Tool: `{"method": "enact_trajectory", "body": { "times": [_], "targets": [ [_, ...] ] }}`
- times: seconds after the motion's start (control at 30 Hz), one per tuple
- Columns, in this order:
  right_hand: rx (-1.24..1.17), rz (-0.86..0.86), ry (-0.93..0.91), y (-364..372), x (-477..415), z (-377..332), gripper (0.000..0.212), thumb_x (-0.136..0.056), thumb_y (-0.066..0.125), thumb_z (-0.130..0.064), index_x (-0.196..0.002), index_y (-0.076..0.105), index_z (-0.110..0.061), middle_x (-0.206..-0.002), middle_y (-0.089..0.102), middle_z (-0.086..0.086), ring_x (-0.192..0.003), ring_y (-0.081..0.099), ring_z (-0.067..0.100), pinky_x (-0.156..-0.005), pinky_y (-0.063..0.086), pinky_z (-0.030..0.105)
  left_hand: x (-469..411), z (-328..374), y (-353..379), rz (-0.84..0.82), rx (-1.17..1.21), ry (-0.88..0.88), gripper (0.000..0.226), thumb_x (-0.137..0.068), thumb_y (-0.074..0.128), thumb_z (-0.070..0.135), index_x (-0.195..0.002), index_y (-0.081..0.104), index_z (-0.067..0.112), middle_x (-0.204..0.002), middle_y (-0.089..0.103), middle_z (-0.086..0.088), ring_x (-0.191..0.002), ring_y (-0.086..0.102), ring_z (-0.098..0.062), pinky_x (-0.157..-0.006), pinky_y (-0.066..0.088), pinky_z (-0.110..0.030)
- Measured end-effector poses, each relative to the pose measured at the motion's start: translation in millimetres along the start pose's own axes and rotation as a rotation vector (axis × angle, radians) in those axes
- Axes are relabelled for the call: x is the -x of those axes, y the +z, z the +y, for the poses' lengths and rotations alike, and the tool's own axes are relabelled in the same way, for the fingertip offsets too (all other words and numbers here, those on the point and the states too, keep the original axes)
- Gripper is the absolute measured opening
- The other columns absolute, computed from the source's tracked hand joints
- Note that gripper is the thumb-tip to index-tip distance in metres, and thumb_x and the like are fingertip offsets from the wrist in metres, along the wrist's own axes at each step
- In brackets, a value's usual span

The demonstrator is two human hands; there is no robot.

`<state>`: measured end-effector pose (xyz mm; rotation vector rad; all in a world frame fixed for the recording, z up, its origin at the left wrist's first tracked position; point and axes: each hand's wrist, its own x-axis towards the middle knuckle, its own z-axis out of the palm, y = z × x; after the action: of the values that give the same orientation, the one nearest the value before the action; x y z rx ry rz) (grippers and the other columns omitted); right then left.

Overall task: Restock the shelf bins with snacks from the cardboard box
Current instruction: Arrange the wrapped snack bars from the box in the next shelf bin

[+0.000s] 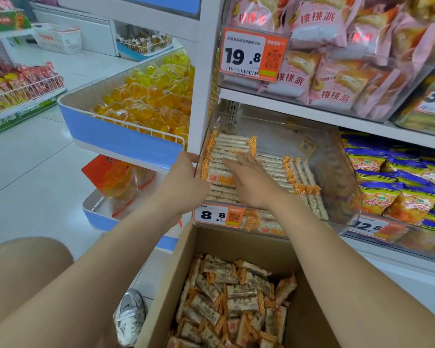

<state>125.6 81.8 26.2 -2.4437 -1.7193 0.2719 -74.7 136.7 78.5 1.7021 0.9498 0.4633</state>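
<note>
A clear plastic shelf bin (337, 172) holds rows of long snack bars (274, 167) in clear wrappers with orange-checked ends. My left hand (183, 177) grips the bin's left front corner, fingers curled round its edge. My right hand (249, 179) lies flat inside the bin, with straight fingers pressing on the stacked bars. Below, an open cardboard box (176, 280) stands on the floor, with several loose bars of the same snack (231, 302) in it. A price tag reading 8.8 (217, 215) sits on the bin's front.
Pink pastry packs (337, 59) fill the bin above. Blue and yellow snack bags (392, 187) sit to the right. A blue basket of yellow jelly cups (146, 99) juts out at the left. My knee (23, 267) and grey shoe (131, 315) are beside the box.
</note>
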Motion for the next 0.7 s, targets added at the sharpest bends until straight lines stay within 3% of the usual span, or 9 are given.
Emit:
{"method": "enact_trajectory", "body": {
  "times": [0.1,0.17,0.27,0.37,0.47,0.53,0.57,0.63,0.7],
  "targets": [
    [-0.057,0.049,-0.003,0.2,3.7,-2.8,0.059,-0.111,0.039,-0.010,-0.166,0.022,-0.021,-0.173,0.014,0.018,-0.161,0.001,0.037,-0.131,0.005,0.050,-1.9,0.6,2.4,0.022,-0.007,0.003,0.052,-0.102,0.058,0.004,-0.146,0.035,0.020,-0.096,0.051,0.018,-0.082,0.057,0.000,-0.054,0.046,-0.017],
    [-0.067,0.129,0.003,-5.0,9.2,-6.6,0.052,-0.109,0.044,-0.015,-0.161,0.036,-0.012,-0.165,0.035,0.017,-0.157,0.022,0.038,-0.130,0.018,0.048,-1.7,-0.7,2.0,0.043,-0.037,0.027,0.050,-0.101,0.060,0.008,-0.144,0.037,0.020,-0.100,0.052,0.016,-0.088,0.058,-0.002,-0.061,0.051,-0.023],
    [-0.082,0.306,0.041,-15.9,22.6,-12.0,0.039,-0.106,0.053,-0.022,-0.142,0.058,-0.008,-0.128,0.067,0.013,-0.118,0.063,0.033,-0.102,0.052,0.041,-0.7,-5.9,-1.1,0.062,-0.283,0.153,0.047,-0.100,0.061,0.015,-0.142,0.039,0.016,-0.119,0.056,0.001,-0.105,0.060,-0.019,-0.077,0.051,-0.035],
    [-0.086,0.435,0.075,-22.3,44.1,-19.8,0.039,-0.104,0.058,-0.022,-0.142,0.062,-0.014,-0.134,0.068,0.006,-0.125,0.063,0.025,-0.104,0.050,0.036,3.5,-15.2,-1.2,0.126,-0.542,0.276,0.046,-0.101,0.059,0.024,-0.142,0.041,0.012,-0.130,0.053,-0.009,-0.113,0.057,-0.030,-0.080,0.042,-0.035],
    [-0.194,0.534,-0.021,-26.1,81.7,-32.8,0.033,-0.101,0.059,-0.013,-0.131,0.071,-0.020,-0.126,0.072,-0.007,-0.117,0.064,0.008,-0.106,0.049,0.025,16.6,-21.8,0.8,0.324,-0.645,0.475,0.035,-0.097,0.060,0.023,-0.129,0.050,0.013,-0.119,0.053,-0.009,-0.102,0.056,-0.033,-0.080,0.047,-0.042],
    [-0.326,0.479,-0.095,-27.5,118.7,-43.2,0.030,-0.100,0.062,-0.013,-0.123,0.075,-0.026,-0.113,0.074,-0.017,-0.103,0.065,-0.003,-0.093,0.050,0.013,32.3,-22.4,5.1,0.385,-0.600,0.669,0.022,-0.092,0.061,0.017,-0.113,0.054,0.017,-0.106,0.053,-0.002,-0.093,0.054,-0.025,-0.076,0.047,-0.040],
    [-0.383,0.401,-0.119,-26.3,138.5,-47.2,0.027,-0.101,0.062,-0.016,-0.120,0.076,-0.029,-0.106,0.074,-0.020,-0.096,0.066,-0.003,-0.085,0.049,0.010,40.9,-22.6,8.8,0.339,-0.561,0.715,0.016,-0.091,0.062,0.018,-0.105,0.054,0.020,-0.098,0.054,0.004,-0.087,0.053,-0.020,-0.071,0.046,-0.037],
    [-0.423,0.140,-0.124,-18.7,168.9,-49.0,0.022,-0.102,0.061,-0.024,-0.117,0.074,-0.033,-0.092,0.073,-0.018,-0.083,0.066,0.000,-0.072,0.048,0.013,56.2,-28.6,19.5,0.169,-0.536,0.696,0.012,-0.089,0.062,0.021,-0.095,0.053,0.027,-0.079,0.054,0.014,-0.072,0.053,-0.009,-0.061,0.045,-0.034],
    [-0.351,-0.157,-0.109,3.3,184.9,-39.7,0.023,-0.102,0.060,-0.030,-0.122,0.070,-0.033,-0.093,0.072,-0.018,-0.077,0.065,-0.003,-0.067,0.045,0.012,63.9,-44.8,33.0,-0.070,-0.616,0.600,0.008,-0.088,0.060,0.026,-0.093,0.055,0.030,-0.070,0.057,0.013,-0.066,0.054,-0.005,-0.061,0.050,-0.038]
  ]
}}
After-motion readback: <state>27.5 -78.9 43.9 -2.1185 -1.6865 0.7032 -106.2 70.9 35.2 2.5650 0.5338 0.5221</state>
